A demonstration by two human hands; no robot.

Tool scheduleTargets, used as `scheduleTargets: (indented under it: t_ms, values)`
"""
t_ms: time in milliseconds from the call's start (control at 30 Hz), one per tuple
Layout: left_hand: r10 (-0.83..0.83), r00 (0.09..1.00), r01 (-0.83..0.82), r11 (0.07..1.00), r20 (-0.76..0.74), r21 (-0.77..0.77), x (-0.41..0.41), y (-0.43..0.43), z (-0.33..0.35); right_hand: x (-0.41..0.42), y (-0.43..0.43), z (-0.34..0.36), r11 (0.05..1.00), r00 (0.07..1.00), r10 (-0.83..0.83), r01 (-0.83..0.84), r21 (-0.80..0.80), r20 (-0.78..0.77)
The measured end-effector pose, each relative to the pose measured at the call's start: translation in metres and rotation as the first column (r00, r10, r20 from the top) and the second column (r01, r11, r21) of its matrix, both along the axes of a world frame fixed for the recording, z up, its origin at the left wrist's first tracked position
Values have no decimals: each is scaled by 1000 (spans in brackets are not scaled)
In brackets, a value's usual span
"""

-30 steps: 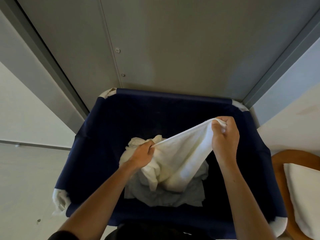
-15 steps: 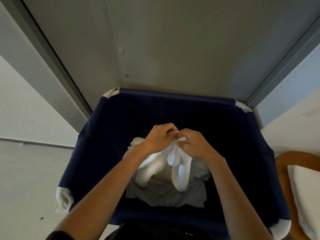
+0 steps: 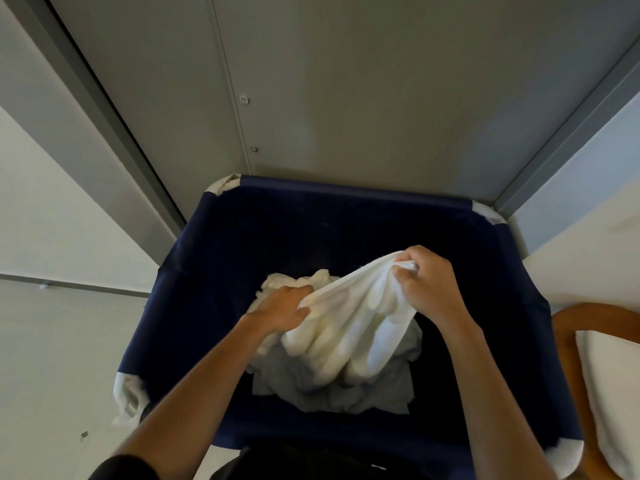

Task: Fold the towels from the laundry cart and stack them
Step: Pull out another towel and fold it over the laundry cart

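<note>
Hands that met half a second ago are now apart: the left hand (image 3: 282, 311) and the right hand (image 3: 427, 285) each grip a white towel (image 3: 349, 327), fingers curled round its top edge, which stretches between them above a navy fabric laundry cart (image 3: 346, 190). Its bunched folds hang onto crumpled towels (image 3: 332, 393) at the cart's bottom. A folded white cloth (image 3: 609, 393) lies on a wooden seat (image 3: 568, 327) at right.

navy fabric laundry cart (image 3: 194, 306) before grey metal wall panel (image 3: 346, 98) | crumpled white linen heap (image 3: 332, 393) in cart | white terry towel (image 3: 353, 317) above heap | folded white towel (image 3: 609, 393) on rounded wooden bench (image 3: 564, 358), right of cart
</note>
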State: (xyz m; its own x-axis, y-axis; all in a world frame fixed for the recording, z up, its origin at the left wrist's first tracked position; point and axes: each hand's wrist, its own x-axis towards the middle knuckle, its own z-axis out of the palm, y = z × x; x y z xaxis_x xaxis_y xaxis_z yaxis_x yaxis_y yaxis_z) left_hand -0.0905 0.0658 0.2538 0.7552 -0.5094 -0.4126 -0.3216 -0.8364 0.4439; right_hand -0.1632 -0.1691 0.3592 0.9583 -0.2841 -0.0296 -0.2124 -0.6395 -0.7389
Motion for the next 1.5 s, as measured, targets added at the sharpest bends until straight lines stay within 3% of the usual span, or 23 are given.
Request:
scheduleTargets:
  t_ms: [267,500,667,867,1033,1200,1500]
  values:
    - [144,987,-153,976,66,156,-12,32,-24,-7,-14,-5,972,971,-229,224,73,69]
    - [479,872,-483,875,104,26,-23,51,-30,-1,-23,-18,944,938,-327,321,68,113]
    - [581,806,-586,811,110,8,-24,53,-24,2,-36,-27,933,928,-353,358,-24,118]
    - [478,878,-479,872,-31,-98,-15,9,0,-1,-12,-35,943,942,-328,331,38,-63]
    - [436,890,-455,870,-134,-189,-16,-39,32,2,13,-39,962,961,-257,264,68,-103]
    - [452,849,-519,812,-275,-268,-20,-68,47,1,41,-44,993,973,-103,114,42,-208]
    - [424,754,-633,671,-501,-385,-22,-71,53,-3,52,-45,996,992,11,1,92,-127]
